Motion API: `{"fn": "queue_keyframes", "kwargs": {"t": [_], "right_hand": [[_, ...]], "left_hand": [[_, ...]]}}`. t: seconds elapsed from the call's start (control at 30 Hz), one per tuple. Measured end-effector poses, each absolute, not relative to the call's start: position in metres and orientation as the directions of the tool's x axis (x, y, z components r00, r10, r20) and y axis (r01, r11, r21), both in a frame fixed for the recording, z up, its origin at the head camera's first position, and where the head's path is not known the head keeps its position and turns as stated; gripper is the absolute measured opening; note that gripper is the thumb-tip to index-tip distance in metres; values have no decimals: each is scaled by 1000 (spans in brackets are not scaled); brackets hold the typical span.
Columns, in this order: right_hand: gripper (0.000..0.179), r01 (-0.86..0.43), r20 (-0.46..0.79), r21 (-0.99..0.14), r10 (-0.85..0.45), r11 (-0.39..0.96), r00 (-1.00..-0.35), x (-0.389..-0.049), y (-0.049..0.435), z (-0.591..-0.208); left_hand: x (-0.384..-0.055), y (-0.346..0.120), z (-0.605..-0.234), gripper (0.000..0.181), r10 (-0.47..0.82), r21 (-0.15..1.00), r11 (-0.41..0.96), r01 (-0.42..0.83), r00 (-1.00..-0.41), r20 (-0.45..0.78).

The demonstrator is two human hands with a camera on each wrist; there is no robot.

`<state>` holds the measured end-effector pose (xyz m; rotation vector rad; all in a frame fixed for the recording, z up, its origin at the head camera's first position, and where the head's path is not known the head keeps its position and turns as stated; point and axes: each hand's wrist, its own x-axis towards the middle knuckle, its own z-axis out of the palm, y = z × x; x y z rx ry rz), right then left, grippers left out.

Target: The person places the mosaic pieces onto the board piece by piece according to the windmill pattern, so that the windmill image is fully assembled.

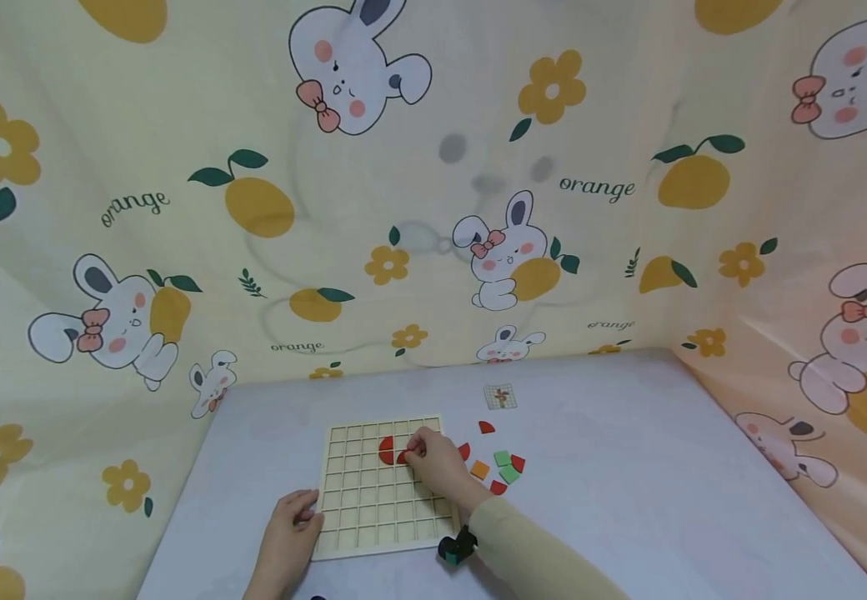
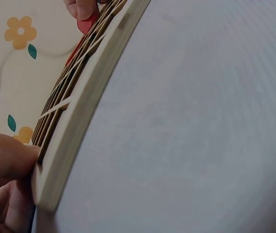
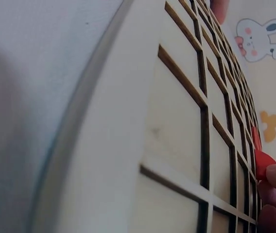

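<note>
A pale wooden grid board (image 1: 358, 517) lies on the table. Two red quarter-round pieces (image 1: 386, 451) sit in neighbouring cells near its far side, together looking like a half disc. Just to their right, my right hand (image 1: 441, 467) pinches another red quarter-round piece (image 3: 264, 164) between thumb and fingertip, over the grid. My left hand (image 1: 291, 533) holds the board's left edge near the front corner, fingers bent; in the left wrist view its fingertips (image 2: 11, 158) press at the frame. Part of the grid is hidden under the right hand.
Right of the board lie loose pieces: several red quarter-rounds (image 1: 486, 427), an orange square (image 1: 480, 470) and green squares (image 1: 508, 474). Behind them is a small printed pattern card (image 1: 500, 397). A patterned curtain (image 1: 418, 208) rises behind the table.
</note>
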<state>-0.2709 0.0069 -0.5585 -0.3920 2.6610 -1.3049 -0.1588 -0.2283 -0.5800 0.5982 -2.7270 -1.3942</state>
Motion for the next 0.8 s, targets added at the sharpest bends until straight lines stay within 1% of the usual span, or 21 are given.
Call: {"fn": "queue_keyframes", "kwargs": {"t": [0.33,0.63,0.8], "right_hand": [[4,-192,-5,-765,-303,614,-953,-269,4,-560],[7,-196,4,-731,-282,654,-959,-268,1,-563],[5,-194,0,-712,-276,675,-961,-269,-1,-563]], "left_hand": [[-158,-229,-579,44,-341,787,531,-315,-929,-142],[-159,-228,-581,44,-345,786,532,-315,-928,-139],[-159,-228,-580,43,-345,791,530,-305,-930,-128]]}}
